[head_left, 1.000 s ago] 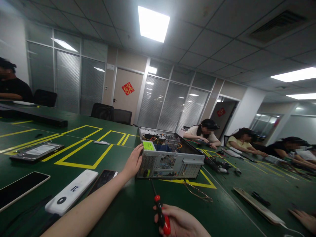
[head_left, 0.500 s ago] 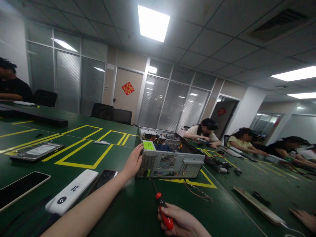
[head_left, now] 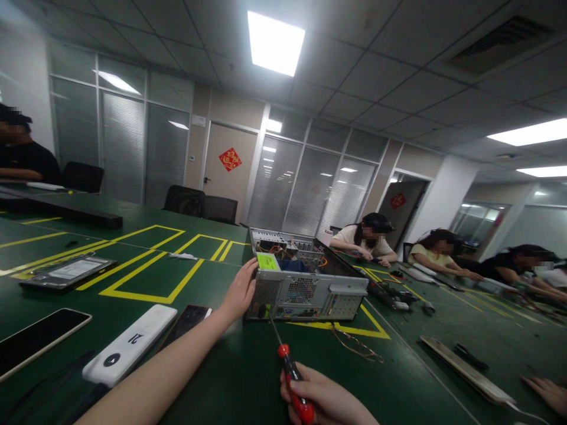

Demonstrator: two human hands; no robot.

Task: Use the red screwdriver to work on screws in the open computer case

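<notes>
An open computer case [head_left: 310,298] lies on the green table with its rear panel facing me. Its inside shows wires, a blue part and a bright green label [head_left: 267,262] at the near left corner. My left hand [head_left: 241,289] grips the case's left side by that corner, fingers along the side. Low in front, my right hand [head_left: 314,392] is closed around the red and black handle of a screwdriver [head_left: 290,372]. The thin shaft points up and away, its tip by the lower left of the rear panel; I cannot tell whether it touches.
Left of my forearm lie a white power bank [head_left: 130,345], a dark phone [head_left: 186,324], another phone [head_left: 42,339] and a hard drive [head_left: 68,271]. Thin wires [head_left: 357,342] lie before the case. A pale bar [head_left: 467,369] lies right. Several people work around the table.
The screwdriver's tip has risen slightly along the lower left of the rear panel, and my right hand has shifted a little on the handle. My left hand and the case stay put.
</notes>
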